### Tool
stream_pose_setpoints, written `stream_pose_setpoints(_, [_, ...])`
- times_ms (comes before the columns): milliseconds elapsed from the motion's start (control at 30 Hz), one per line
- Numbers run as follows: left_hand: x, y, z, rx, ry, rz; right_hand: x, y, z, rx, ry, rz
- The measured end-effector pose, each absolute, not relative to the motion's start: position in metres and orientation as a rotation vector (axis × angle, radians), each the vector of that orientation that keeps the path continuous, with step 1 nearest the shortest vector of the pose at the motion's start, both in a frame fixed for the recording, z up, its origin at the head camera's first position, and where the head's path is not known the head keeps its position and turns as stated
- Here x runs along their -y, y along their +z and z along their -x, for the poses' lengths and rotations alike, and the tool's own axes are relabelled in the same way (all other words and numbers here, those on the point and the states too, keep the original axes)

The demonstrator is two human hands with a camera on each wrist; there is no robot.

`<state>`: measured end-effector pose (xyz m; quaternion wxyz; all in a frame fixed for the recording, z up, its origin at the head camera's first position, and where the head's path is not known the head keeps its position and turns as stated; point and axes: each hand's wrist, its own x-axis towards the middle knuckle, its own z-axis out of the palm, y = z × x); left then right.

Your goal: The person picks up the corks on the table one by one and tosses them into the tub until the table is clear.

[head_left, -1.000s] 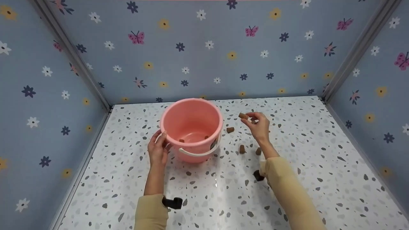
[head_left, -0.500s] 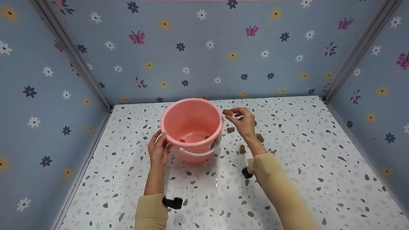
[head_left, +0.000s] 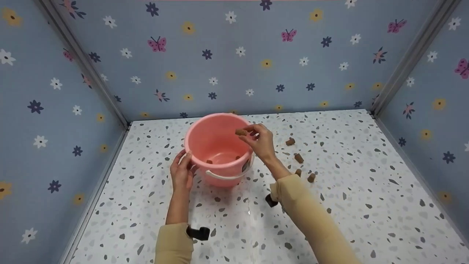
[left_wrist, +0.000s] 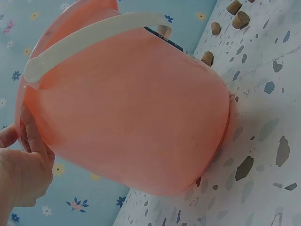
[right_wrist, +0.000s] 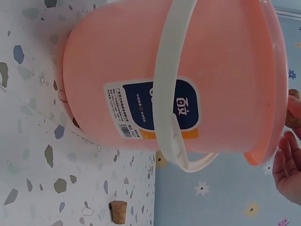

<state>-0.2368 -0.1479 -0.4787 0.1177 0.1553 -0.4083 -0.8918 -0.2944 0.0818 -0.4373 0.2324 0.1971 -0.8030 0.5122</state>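
Note:
A pink bucket (head_left: 220,174) with a white handle (head_left: 225,177) stands on the speckled table. My left hand (head_left: 181,171) grips its rim at the left, thumb and fingers on either side of the edge, as the left wrist view (left_wrist: 26,165) also shows. Over the right part of the bucket's opening, my right hand (head_left: 262,141) pinches a brown cork (head_left: 240,132) between thumb and fingers. Two small corks (head_left: 209,161) are partly visible inside the bucket, near its front wall.
Several corks lie to the right of the bucket, among them one at the back (head_left: 290,141) and one nearer the front (head_left: 311,178). Flower-patterned walls (head_left: 234,55) enclose the speckled table (head_left: 146,190) at the back and both sides.
My right hand has carried the cork leftward, from above the table to over the bucket's opening. My left hand and the bucket have stayed in place.

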Motion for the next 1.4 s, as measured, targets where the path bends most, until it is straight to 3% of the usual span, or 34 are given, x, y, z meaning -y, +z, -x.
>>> stream_pose_setpoints(833, [0.148, -0.481, 0.238, 1.232, -2.585, -0.456, -0.060, -0.436, 0.288, 2.257, 1.397, -0.678])
stream_pose_setpoints(1100, [0.161, -0.525, 0.262, 1.242, -2.571, -0.389, -0.068, -0.438, 0.281, 2.222, 1.427, -0.686])
stream_pose_setpoints(1400, [0.148, -0.481, 0.238, 1.293, -2.560, -0.485, -0.080, -0.445, 0.272, 2.125, 1.413, -0.720])
